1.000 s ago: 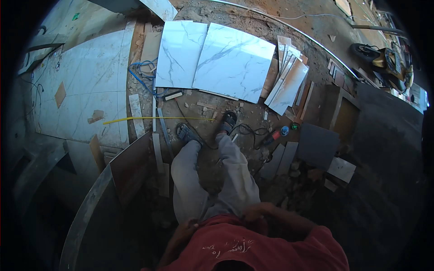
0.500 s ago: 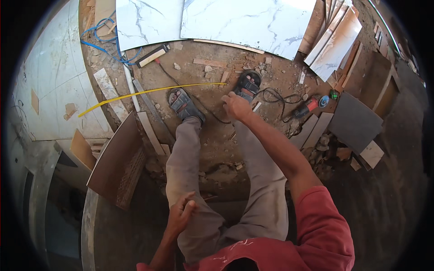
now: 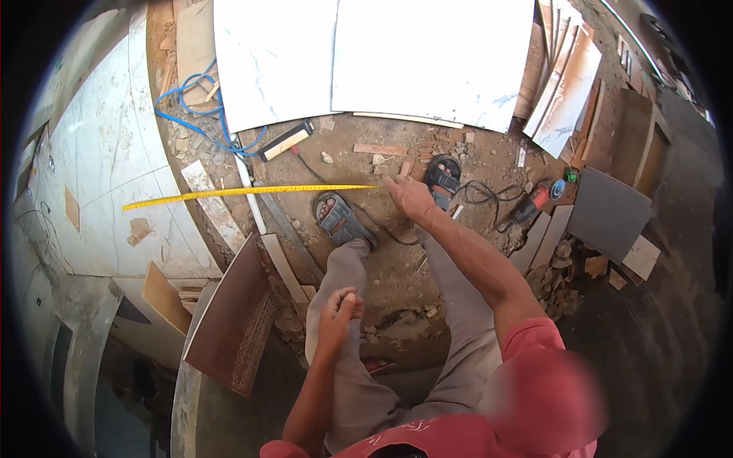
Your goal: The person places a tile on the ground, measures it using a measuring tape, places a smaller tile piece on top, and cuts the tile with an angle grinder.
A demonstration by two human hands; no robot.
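A yellow tape measure (image 3: 267,191) stretches out to the left from my right hand (image 3: 411,198), whose fingers are closed on its right end. Its blade passes above my left sandal (image 3: 336,219) and over the white pipe (image 3: 252,195), with its far left end over the pale tiled floor. The tape's case is not visible; my fingers may hide it. My left hand (image 3: 340,311) hovers over my left leg, its fingers curled in, and nothing shows in it.
White marbled slabs (image 3: 427,61) lie ahead. A red angle grinder (image 3: 532,204) with a cord rests on the right, by a dark grey tile (image 3: 611,212). A blue cord (image 3: 191,111) coils at the left. Brown boards (image 3: 237,320) lean at lower left; rubble covers the dirt floor.
The tape has levelled out and its blade now faces me more. My left hand has lifted from the thigh toward the knee and its fingers have curled in. The view has shifted a little.
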